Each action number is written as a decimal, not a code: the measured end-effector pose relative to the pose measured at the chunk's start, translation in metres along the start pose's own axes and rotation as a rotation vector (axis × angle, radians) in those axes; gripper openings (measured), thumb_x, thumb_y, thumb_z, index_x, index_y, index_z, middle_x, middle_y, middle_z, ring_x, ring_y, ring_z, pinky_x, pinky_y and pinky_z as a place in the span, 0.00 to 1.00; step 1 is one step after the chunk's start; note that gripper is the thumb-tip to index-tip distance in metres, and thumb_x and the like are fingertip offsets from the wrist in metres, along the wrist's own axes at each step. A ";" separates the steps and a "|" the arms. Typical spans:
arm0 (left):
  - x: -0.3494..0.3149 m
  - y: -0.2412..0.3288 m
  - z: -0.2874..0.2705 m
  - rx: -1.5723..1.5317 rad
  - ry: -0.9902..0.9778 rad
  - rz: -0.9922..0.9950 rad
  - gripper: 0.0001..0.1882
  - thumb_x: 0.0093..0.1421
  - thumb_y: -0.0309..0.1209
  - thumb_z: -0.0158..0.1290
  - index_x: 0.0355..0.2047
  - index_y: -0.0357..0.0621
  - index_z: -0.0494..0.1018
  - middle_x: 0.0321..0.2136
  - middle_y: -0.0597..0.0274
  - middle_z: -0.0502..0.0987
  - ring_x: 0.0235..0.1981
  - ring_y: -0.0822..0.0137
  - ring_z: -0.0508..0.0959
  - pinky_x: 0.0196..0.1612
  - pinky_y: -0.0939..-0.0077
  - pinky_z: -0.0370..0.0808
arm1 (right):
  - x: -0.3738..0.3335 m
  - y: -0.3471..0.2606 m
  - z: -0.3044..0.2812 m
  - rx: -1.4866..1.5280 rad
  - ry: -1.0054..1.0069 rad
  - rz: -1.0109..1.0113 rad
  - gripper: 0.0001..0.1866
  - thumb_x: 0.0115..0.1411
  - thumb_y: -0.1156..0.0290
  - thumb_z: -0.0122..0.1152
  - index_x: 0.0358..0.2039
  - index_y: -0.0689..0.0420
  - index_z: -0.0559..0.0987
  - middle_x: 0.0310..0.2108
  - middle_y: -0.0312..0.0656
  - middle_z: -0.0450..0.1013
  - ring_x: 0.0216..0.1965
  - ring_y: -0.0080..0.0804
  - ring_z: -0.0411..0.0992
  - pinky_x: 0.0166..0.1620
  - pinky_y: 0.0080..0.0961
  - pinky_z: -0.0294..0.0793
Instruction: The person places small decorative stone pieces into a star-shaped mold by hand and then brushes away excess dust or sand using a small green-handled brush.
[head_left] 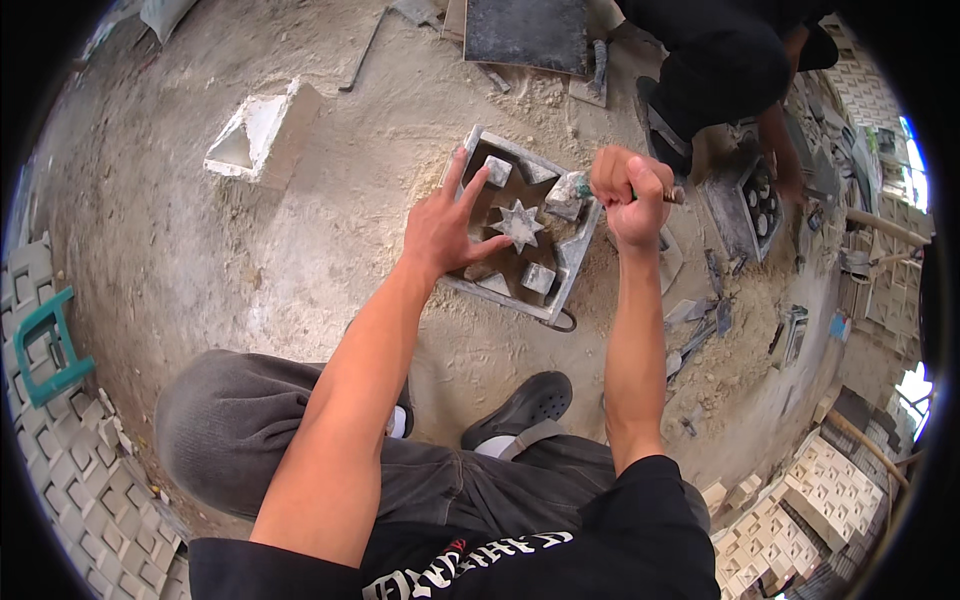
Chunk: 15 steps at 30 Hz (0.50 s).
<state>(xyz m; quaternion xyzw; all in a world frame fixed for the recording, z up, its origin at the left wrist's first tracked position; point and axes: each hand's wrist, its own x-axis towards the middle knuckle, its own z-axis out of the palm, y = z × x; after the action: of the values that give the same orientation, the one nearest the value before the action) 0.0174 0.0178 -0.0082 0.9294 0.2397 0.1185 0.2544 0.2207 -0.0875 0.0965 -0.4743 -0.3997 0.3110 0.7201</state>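
Observation:
A square grey metal mould [572,262] lies on the dusty ground in front of me, with an eight-pointed star [519,226] at its centre and pale blocks around it. My left hand [440,228] rests over the mould's left side, fingers spread and holding nothing. In my right hand [630,192], closed in a fist above the mould's right edge, is a brush [568,190] with a pale, caked head and a short handle. Its head is over a block on the right side of the mould. The fist hides most of the handle.
A white hollow block [275,135] stands to the far left. At the upper right, a co-worker [715,70] crouches by another mould [742,205]. A dark board [525,35] lies at the back. A green plastic stool [50,345] and stacked pale tiles [85,490] stand left.

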 end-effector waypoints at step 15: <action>0.003 0.008 0.001 0.030 -0.020 0.004 0.52 0.42 0.63 0.62 0.63 0.53 0.59 0.66 0.48 0.53 0.43 0.50 0.78 0.38 0.63 0.78 | -0.027 0.022 -0.010 -0.104 0.073 0.050 0.24 0.61 0.65 0.48 0.10 0.56 0.57 0.11 0.29 0.54 0.14 0.17 0.50 0.18 0.23 0.47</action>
<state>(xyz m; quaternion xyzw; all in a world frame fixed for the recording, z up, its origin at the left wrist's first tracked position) 0.0239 0.0130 -0.0048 0.9347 0.2373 0.1062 0.2424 0.2149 -0.1069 0.0661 -0.5319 -0.3767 0.2902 0.7006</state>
